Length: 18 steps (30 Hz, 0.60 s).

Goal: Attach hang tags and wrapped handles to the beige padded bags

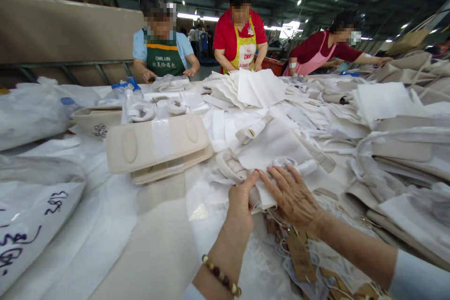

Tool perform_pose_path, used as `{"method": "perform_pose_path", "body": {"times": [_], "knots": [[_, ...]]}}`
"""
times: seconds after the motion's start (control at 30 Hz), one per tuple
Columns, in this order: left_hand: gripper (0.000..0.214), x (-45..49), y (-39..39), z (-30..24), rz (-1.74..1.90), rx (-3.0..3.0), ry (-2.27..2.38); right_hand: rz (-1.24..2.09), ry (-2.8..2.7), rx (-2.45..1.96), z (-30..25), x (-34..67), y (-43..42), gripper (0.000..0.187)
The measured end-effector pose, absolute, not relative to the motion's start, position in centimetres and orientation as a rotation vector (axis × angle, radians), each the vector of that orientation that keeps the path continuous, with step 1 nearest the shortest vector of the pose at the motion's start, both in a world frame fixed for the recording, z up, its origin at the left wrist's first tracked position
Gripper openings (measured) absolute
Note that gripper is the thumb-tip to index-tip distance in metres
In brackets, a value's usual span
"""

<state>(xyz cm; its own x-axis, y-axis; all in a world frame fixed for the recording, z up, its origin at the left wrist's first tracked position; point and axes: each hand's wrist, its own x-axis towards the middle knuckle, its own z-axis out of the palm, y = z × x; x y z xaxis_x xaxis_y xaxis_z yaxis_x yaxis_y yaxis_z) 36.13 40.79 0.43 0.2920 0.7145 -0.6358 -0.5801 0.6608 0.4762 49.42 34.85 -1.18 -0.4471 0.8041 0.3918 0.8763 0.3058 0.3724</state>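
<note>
you are steadying the pale bundle [263,199] right of the beige bag [140,144], right hand [296,198] resting with fingers slightly apart, left hand [242,199] hiding its grip too much to tell, so even pressure is probably preventing creases.

From my remote seat, I see a white sheet [274,144] lying flat-topped and slanted, with a pale beige strap [229,165] curled beside its lower left edge.

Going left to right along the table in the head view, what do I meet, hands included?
White bag with black handwriting → beige piece with a pale strip around it → left hand → right hand → beige panel.
</note>
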Motion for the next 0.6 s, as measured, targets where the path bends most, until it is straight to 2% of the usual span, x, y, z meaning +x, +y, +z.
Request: {"method": "perform_pose_path", "body": {"times": [0.17,0.3,0.5,0.6], "knots": [[0.015,38.2,41.2,0.8,1.002,0.093,0.958,-0.866,-2.384,-1.452,-0.3,49.5,36.1,0.05],[0.016,38.2,41.4,2.5,1.101,0.053,0.902,-0.975,-2.337,-1.391,2.8,48.7,37.0,0.035],[0.012,31.8,37.6,6.8,1.118,0.113,0.739,-1.169,-2.3,-1.414,9.8,41.8,32.6,0.032],[0.015,25.5,33.8,6.6,1.141,0.237,0.87,-1.217,-2.274,-1.333,12.1,35.9,28.4,0.034]]}}
